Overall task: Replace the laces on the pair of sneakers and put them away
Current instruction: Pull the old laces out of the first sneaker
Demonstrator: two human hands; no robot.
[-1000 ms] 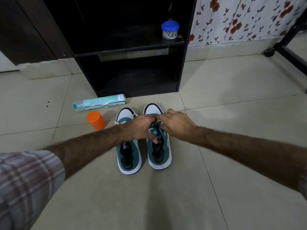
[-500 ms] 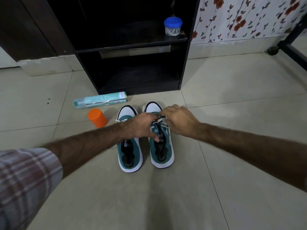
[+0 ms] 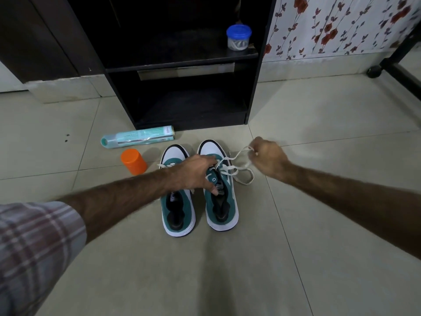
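- Right sneaker (image 3: 224,197): green and white, stood on the tiled floor (image 3: 319,247) in front of the black cabinet (image 3: 186,65), toe toward the cabinet, just beside its partner.
- Left sneaker (image 3: 176,210): same colours, parallel to the first, partly covered by the left forearm; a white lace end showed at its toe side.
- White lace (image 3: 239,166): partly drawn out of the right sneaker, looping over the floor on that shoe's right side and rising to the right hand.
- Left hand (image 3: 193,174): lay across the front of both sneakers, fingers reaching over the right sneaker's lacing area, thumb pressed on its tongue; whether the fingers gripped the lace could not be told.
- Right hand (image 3: 267,159): raised to the right of the right sneaker, fingers curled, pinching the lace.
- Spray can (image 3: 139,139): pale green, lying on its side on the floor by the cabinet's lower left corner.
- Orange cap (image 3: 134,161): on the floor, between the can and the left sneaker.
- Blue-lidded jar (image 3: 238,37): upright at the right end of the cabinet's upper shelf.
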